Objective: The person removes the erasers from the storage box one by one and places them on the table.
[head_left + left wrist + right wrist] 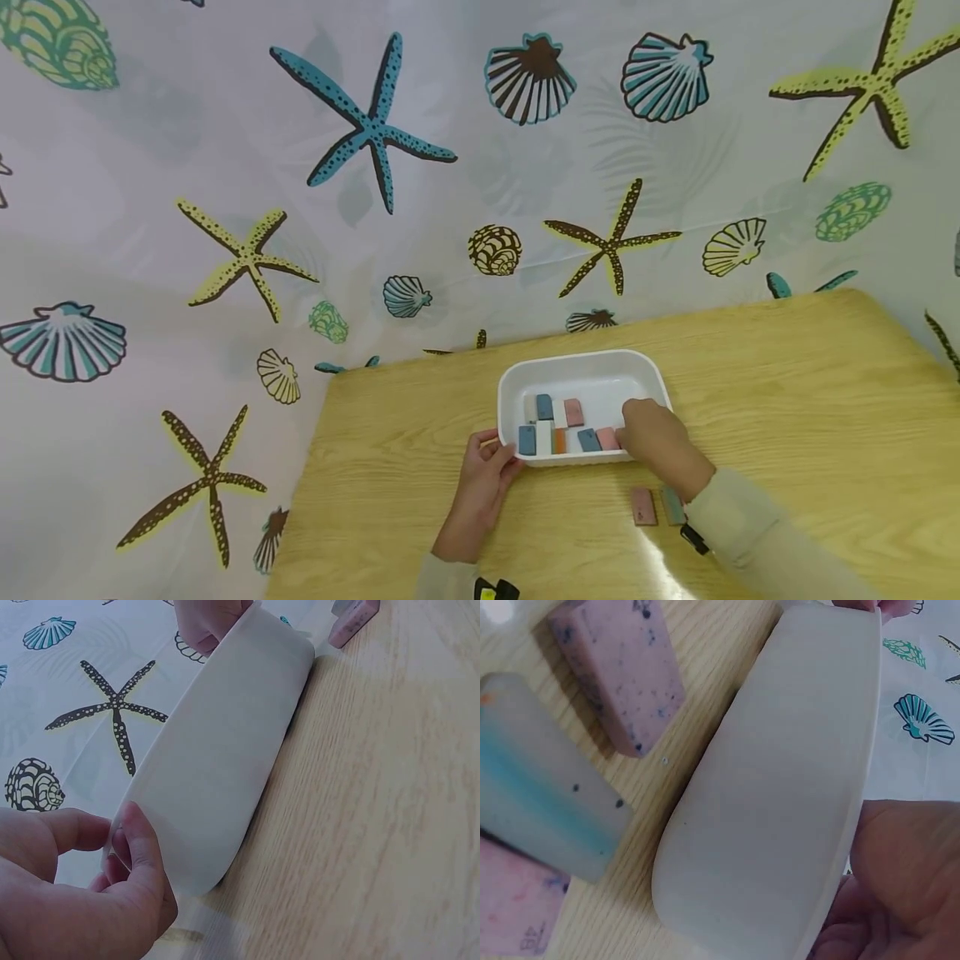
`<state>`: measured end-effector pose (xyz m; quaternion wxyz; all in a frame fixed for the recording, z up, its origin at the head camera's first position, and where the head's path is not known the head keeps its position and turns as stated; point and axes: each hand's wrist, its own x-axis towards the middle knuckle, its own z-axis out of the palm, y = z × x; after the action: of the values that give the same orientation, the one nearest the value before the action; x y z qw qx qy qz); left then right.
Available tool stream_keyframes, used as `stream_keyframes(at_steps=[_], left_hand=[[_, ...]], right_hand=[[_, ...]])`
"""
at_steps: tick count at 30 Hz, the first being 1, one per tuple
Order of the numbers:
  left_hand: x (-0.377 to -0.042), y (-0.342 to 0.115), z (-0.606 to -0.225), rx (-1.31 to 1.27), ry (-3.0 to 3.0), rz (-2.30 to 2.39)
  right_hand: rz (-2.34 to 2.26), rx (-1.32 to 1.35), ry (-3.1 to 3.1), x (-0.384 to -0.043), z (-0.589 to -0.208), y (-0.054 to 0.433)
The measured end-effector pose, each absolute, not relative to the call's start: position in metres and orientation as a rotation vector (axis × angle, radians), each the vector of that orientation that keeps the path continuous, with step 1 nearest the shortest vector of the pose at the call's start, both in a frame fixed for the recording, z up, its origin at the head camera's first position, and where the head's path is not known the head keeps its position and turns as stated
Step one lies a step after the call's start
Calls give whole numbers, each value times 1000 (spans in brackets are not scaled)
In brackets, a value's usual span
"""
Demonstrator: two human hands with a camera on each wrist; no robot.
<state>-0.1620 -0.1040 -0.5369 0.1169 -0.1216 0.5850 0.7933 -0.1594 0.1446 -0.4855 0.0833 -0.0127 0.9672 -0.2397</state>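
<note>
A white plastic tray [581, 460] stands on the wooden table with several erasers inside. My left hand [483, 479] pinches its rim at the near left corner, thumb and fingers on either side, as the left wrist view [97, 877] shows. My right hand [660, 442] reaches over the near right rim into the tray, its fingers bent downward. A pink eraser [607, 438] lies right beside those fingers, with a blue eraser [588, 440] to its left. The tray wall hides the right fingertips in the right wrist view, so whether they grip anything is unclear.
In front of the tray lie a smudged pink eraser [622, 671], a grey-green eraser [551, 776] with a blue band, and another pink eraser [517, 900] marked 4B. Behind the table [397, 433] hangs a cloth [450, 192] printed with shells and starfish.
</note>
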Motion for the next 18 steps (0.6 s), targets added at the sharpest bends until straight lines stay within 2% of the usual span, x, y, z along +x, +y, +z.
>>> stream_keyframes(at_steps=[18], left_hand=[[-165,-104,-529,-372,1724,2291]], right_hand=[[-652,-71,2812,-178,-484,143]])
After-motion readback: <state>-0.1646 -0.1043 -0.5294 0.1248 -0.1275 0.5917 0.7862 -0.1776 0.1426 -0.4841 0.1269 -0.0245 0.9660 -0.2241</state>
